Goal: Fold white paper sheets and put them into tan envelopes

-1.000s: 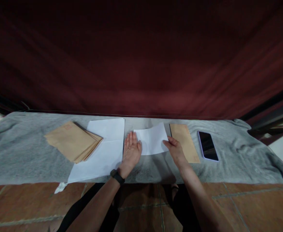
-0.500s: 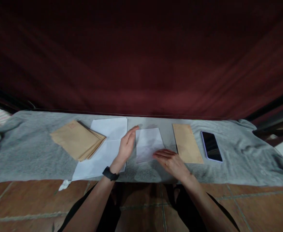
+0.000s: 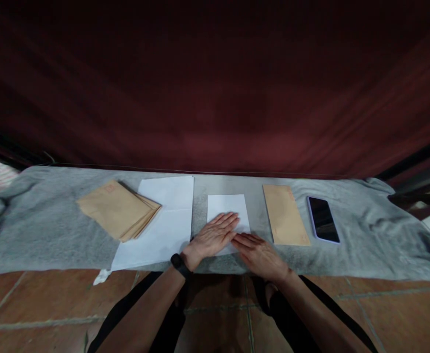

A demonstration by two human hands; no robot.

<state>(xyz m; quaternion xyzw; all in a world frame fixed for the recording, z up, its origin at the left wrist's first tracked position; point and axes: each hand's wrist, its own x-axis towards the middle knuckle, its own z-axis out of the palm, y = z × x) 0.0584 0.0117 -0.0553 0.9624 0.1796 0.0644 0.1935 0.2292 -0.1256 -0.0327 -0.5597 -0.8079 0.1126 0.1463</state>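
A small folded sheet of white paper [image 3: 226, 203] lies on the grey cloth in front of me. Across its lower left part my left hand [image 3: 217, 234] lies flat, fingers stretched out to the right; a dark band circles that wrist. My right hand [image 3: 257, 252] rests at the paper's lower right edge, its fingers straight and close together, the tips meeting the left hand. Both hands are open and grasp nothing. Part of the paper's near edge is hidden beneath them.
To the left, a stack of brown envelopes [image 3: 114, 208] overlaps large white sheets [image 3: 167, 228]. On the right lie a single brown envelope [image 3: 286, 215] and a phone [image 3: 323, 219] in a purple case. The grey cloth [image 3: 46, 225] ends above a tiled floor [image 3: 46, 299]; a dark red curtain [image 3: 215, 98] hangs behind.
My left hand has moved from the paper's left side down and right onto it. The right hand has shifted slightly lower, and the paper now lies flatter.
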